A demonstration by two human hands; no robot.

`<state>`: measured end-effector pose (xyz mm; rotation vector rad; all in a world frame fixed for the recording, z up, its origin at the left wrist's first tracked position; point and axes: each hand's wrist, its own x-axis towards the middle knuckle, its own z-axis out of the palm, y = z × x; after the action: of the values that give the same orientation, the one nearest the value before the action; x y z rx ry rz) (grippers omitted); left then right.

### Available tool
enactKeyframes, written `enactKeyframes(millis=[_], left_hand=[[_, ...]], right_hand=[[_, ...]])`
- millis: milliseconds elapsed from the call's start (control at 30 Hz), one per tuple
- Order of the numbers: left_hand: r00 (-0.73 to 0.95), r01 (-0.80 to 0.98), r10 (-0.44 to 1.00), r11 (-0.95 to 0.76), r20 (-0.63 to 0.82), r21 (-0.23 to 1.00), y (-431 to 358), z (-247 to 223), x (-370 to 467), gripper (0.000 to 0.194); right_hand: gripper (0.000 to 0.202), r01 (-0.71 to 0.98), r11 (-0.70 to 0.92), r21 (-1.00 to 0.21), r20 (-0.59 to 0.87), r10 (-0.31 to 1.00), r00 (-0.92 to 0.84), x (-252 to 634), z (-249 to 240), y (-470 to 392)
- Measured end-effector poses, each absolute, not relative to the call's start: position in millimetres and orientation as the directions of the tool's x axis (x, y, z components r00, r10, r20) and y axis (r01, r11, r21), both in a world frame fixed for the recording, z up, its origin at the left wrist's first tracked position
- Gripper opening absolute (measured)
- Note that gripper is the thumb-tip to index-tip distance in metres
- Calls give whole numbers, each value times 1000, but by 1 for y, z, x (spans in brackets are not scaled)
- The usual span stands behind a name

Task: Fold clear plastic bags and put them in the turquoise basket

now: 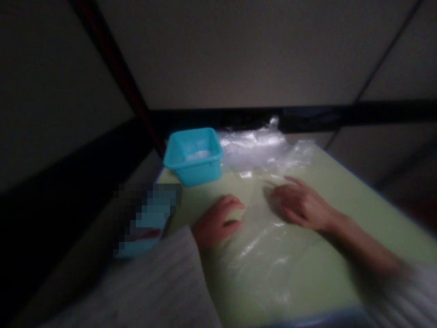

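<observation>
A clear plastic bag [269,255] lies flat on the pale yellow-green table top [362,205]. At its left edge is my left hand [218,222], thumb and fingers apart with nothing between them. My right hand [303,205] is over the upper right part of the bag, its fingers spread and slightly blurred; I see nothing held in it. Beyond both hands, a crumpled heap of clear plastic [259,150] covers the far part of the table.
A turquoise bin [201,171] with something whitish inside stands at the table's far left corner. Left of my left forearm is a blurred-out light blue object [150,223] with a red patch. Grey panels [239,54] rise behind the table.
</observation>
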<state>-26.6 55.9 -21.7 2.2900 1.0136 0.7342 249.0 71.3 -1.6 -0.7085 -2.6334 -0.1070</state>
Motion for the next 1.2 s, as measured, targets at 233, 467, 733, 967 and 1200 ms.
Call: enactKeyframes(millis=[233, 467, 733, 967, 1200], left_hand=[[715, 593, 681, -710, 156, 378, 43, -21, -22, 51], [790, 594, 612, -780, 40, 194, 34, -17, -18, 63], [791, 598, 611, -781, 23, 180, 37, -16, -19, 62], [889, 334, 385, -915, 249, 225, 28, -10, -13, 31], [926, 142, 227, -950, 301, 280, 12, -9, -3, 34]], right_hand=[[27, 607, 795, 10, 468, 532, -705, 245, 0, 69], [27, 595, 803, -38, 436, 549, -712, 242, -1, 69], [29, 623, 771, -130, 358, 622, -696, 244, -4, 74], [29, 570, 798, -198, 250, 603, -758, 242, -9, 75], [25, 560, 803, -205, 230, 596, -769, 242, -9, 74]])
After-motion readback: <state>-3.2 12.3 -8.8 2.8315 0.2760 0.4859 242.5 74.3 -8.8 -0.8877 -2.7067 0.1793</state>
